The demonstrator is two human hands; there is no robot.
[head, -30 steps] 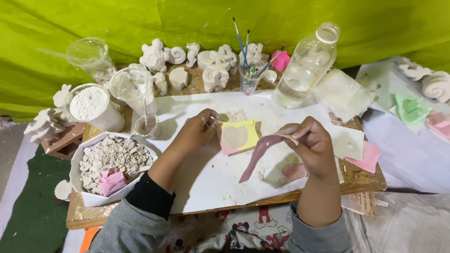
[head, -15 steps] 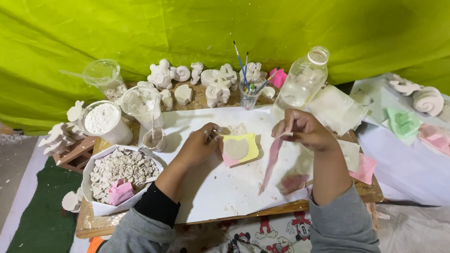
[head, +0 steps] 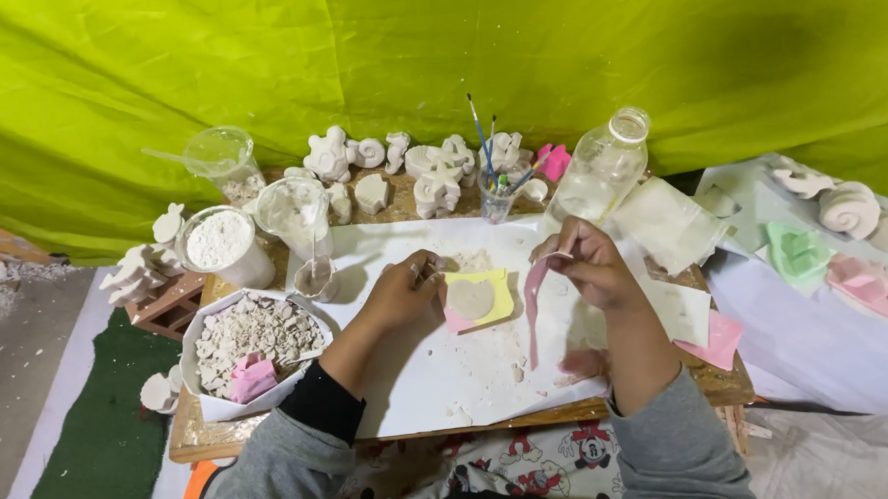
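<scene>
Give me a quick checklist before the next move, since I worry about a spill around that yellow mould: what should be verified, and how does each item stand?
1. Left hand steadies the yellow mould: ok, fingers at its left edge.
2. Right hand has a firm grip on the pink strip: ok, pinched at the top, hanging down.
3. Mould lies flat on the white sheet: ok.
4. Plastic bottle clear of the right hand: not ok, close behind it.
5. Filling in the mould has set: cannot tell.

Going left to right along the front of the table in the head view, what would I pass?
Box of white rubble → left hand → yellow mould → pink strip → right hand → pink square sheet.
</scene>
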